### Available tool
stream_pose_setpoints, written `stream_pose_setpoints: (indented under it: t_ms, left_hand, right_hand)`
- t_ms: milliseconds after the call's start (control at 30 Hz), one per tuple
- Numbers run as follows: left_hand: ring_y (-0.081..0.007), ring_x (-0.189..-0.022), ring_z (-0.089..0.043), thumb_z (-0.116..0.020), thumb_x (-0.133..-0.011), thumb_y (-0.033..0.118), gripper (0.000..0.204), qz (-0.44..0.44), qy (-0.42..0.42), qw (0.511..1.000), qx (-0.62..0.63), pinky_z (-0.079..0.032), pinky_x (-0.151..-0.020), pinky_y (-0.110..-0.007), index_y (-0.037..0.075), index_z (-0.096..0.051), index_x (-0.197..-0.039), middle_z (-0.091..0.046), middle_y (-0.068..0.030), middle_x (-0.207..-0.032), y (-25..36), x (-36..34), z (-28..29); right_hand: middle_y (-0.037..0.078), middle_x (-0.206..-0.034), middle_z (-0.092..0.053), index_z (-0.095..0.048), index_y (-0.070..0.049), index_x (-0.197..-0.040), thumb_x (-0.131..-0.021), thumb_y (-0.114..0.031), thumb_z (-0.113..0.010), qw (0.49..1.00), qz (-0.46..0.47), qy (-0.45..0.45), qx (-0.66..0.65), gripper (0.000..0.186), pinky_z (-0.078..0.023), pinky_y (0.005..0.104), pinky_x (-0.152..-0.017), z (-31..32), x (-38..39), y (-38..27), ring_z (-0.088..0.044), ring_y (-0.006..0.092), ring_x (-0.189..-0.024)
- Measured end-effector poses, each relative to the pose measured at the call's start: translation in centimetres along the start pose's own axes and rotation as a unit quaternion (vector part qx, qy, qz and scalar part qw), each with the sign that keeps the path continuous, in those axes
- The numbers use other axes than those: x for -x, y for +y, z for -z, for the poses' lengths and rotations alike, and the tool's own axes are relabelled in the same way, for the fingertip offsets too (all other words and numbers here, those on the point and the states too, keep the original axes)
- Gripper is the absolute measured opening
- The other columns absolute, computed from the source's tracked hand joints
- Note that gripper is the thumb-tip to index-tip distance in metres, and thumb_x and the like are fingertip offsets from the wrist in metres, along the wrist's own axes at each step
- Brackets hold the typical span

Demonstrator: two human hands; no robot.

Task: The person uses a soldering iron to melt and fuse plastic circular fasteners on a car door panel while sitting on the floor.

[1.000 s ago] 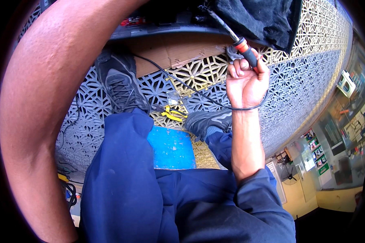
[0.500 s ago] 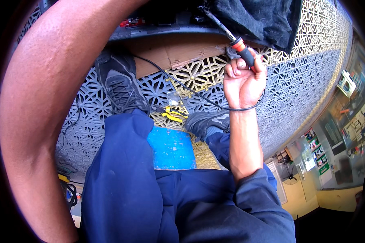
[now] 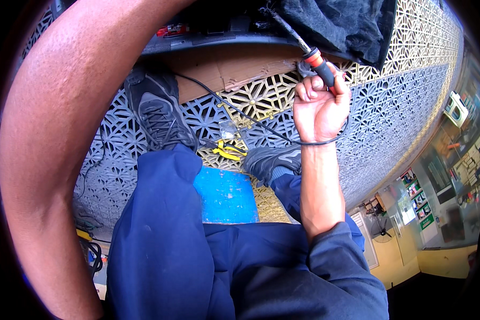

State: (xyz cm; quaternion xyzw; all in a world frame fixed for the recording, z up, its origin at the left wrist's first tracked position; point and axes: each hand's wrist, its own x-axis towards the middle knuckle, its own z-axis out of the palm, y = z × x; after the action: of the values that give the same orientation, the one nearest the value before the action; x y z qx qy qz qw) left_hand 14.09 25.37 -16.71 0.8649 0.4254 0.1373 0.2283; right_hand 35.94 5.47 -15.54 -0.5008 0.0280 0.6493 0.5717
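My right hand (image 3: 323,106) is closed round the black and orange handle of a soldering iron (image 3: 320,66), palm turned up. The iron's metal shaft points up and left, its tip over a dark part (image 3: 245,24) at the top. Pale wisps show round the tip. A black cord (image 3: 256,121) from the iron loops past my right wrist and runs left across the floor. My left forearm (image 3: 53,160) rises large along the left side; its hand lies beyond the upper edge, out of sight.
Yellow-handled pliers (image 3: 228,151) lie on the grey and yellow lattice floor (image 3: 389,117) between my shoes (image 3: 160,114). Nearby are a small clear bag (image 3: 228,129) and a blue board (image 3: 226,196). Cardboard (image 3: 213,66) lies under the dark part; black cloth (image 3: 346,32) hangs at upper right.
The wisps near the iron's tip have changed shape. Both arms stay almost where they were.
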Motion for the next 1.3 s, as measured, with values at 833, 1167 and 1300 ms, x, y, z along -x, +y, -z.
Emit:
stream_pose_setpoints:
  t_ms: [833,1167,1300]
  left_hand:
    - [-0.0314,-0.098,-0.063,-0.078,-0.076,0.033,0.028,-0.003,0.008,1.000,0.008,-0.053,-0.085,-0.043,0.008,-0.069,-0.081,-0.062,-0.0134,-0.094,0.08,0.07,-0.09]
    - [-0.0319,-0.096,-0.063,-0.079,-0.076,0.034,0.029,-0.005,0.011,1.000,0.006,-0.053,-0.084,-0.042,0.008,-0.068,-0.080,-0.062,-0.0138,-0.093,0.01,0.06,-0.10]
    - [-0.0320,-0.095,-0.063,-0.079,-0.076,0.034,0.029,-0.006,0.011,1.000,-0.004,-0.053,-0.084,-0.042,0.007,-0.068,-0.080,-0.062,-0.0140,-0.092,-0.10,0.03,-0.20]
  right_hand:
    - [0.006,-0.074,-0.060,-0.060,-0.005,-0.116,-0.100,-0.030,-0.050,1.000,0.004,-0.003,0.009,0.031,-0.041,0.0290,-0.055,-0.09,-0.03,0.16,-0.049,0.0155,-0.060]
    - [0.006,-0.074,-0.059,-0.060,-0.003,-0.117,-0.100,-0.030,-0.050,1.000,0.011,-0.006,0.017,0.032,-0.040,0.0289,-0.055,-0.16,-0.15,0.12,-0.049,0.0149,-0.060]
    - [0.006,-0.074,-0.059,-0.061,-0.003,-0.116,-0.100,-0.029,-0.050,0.999,0.015,-0.018,0.026,0.032,-0.040,0.0289,-0.055,-0.23,0.00,0.08,-0.049,0.0149,-0.060]
